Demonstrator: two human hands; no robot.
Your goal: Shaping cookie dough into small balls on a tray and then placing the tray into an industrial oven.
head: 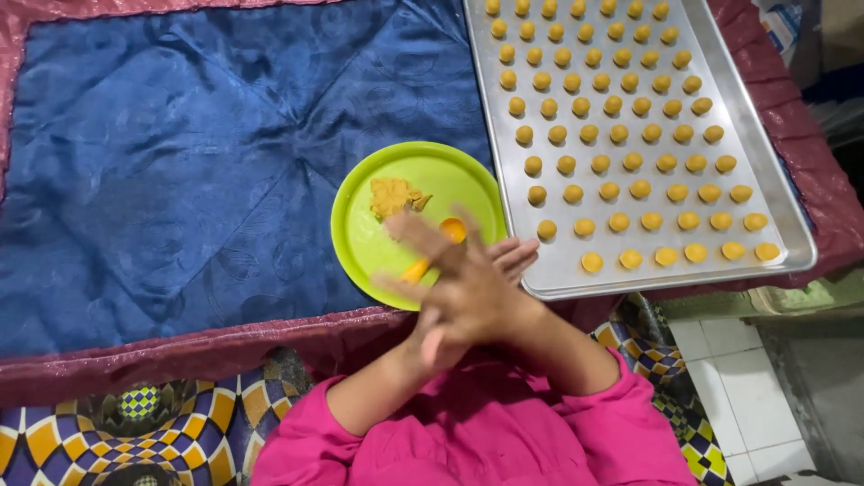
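I saw my right hand [468, 288] pressed flat over my left hand [504, 261], perhaps rolling dough, above the round lime-green plastic plate's [360, 234] lower edge, just beside the steel baking tray [783, 216].

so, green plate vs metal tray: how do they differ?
The green plate is round and bright lime; the metal tray is rectangular and silver. The plate holds one loose mound of yellow dough and an orange spoon; the tray holds neat rows of small dough balls. Both rest on the blue quilted cloth.
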